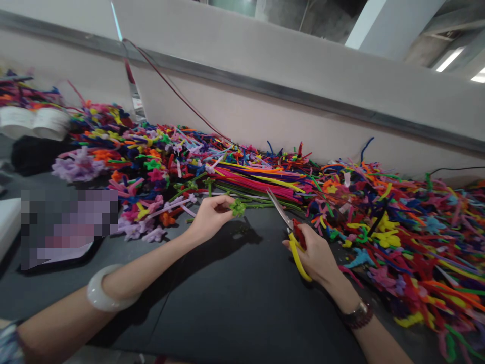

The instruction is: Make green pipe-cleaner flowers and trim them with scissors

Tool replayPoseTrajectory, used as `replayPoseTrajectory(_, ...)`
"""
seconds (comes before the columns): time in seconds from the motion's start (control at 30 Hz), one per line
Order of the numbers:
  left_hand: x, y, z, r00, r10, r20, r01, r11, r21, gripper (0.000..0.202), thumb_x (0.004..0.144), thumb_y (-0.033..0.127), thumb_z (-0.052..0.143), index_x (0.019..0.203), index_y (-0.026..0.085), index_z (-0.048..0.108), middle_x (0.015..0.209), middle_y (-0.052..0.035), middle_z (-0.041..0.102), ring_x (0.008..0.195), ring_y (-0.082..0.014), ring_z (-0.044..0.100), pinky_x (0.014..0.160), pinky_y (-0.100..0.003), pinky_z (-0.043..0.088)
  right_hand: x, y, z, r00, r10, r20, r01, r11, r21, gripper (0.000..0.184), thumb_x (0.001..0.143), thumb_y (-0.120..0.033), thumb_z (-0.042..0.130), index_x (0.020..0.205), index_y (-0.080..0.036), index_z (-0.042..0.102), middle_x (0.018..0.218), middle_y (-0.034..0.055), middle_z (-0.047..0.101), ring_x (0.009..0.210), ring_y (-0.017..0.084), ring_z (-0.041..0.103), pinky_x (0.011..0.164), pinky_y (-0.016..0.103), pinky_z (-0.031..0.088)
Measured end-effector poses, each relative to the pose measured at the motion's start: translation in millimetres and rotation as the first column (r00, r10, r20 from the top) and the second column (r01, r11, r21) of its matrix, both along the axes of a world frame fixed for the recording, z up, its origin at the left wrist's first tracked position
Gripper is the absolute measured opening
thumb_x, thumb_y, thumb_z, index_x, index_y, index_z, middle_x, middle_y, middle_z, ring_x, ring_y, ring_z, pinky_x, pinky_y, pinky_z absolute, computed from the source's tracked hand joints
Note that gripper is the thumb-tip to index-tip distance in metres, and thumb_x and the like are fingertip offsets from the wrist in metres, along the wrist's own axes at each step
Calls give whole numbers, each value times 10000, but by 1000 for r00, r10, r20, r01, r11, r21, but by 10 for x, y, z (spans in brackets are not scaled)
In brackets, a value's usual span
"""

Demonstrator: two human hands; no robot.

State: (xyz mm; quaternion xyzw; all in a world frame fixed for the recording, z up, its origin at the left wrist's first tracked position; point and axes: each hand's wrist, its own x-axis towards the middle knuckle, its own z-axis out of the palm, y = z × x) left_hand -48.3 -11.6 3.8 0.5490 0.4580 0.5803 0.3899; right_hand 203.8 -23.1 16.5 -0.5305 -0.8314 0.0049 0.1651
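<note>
My left hand [212,217] pinches a small green pipe-cleaner flower [238,207] between thumb and fingertips, above the dark tabletop. In my right hand [316,253] is a pair of scissors [282,210] with yellow and red handles, the blades pointing up and away to the left. The blades stand apart from the flower, to its right. Just behind both hands lies a bundle of long pipe cleaners [261,183] in pink, yellow, orange and purple. Green stems [261,205] lie along its near side. A few dark green bits [240,231] rest below the flower.
Heaped pipe-cleaner pieces [394,237] line the back and right of the table [242,298]. More flowers [144,212] are piled at left. Two white paper cups [51,124], a black item [36,154] and a blurred-out flat object [71,227] stand left. A cable [174,91] hangs along the partition.
</note>
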Motion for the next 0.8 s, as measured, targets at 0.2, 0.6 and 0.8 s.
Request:
replayPoseTrajectory(0.2,5,-20,35,999,22,-39,-20,999,34,74,532,70,503,533,142,486,642,-4,542,603,-103,502,547,-200,406,-2,-28,29,997,72,41,-71,997,-19,378,735,-515,463,870,-164,500,709,43,574,614,175,553,544,252,396)
replayPoseTrajectory(0.6,-37,-12,-4,987,65,-147,-50,993,103,112,549,56,467,596,145,516,691,-17,570,679,-136,533,613,-233,418,-51,-86,31,969,189,158,-188,982,-19,312,763,-464,440,807,-161,502,727,63,598,632,188,584,537,254,387)
replayPoseTrajectory(0.8,-43,-14,-9,984,79,-161,-64,993,97,112,558,54,469,605,144,514,701,-21,566,682,-135,529,617,-237,427,-53,-97,48,969,193,153,-192,981,-22,341,755,-480,449,838,-155,509,731,64,599,625,182,578,536,253,388)
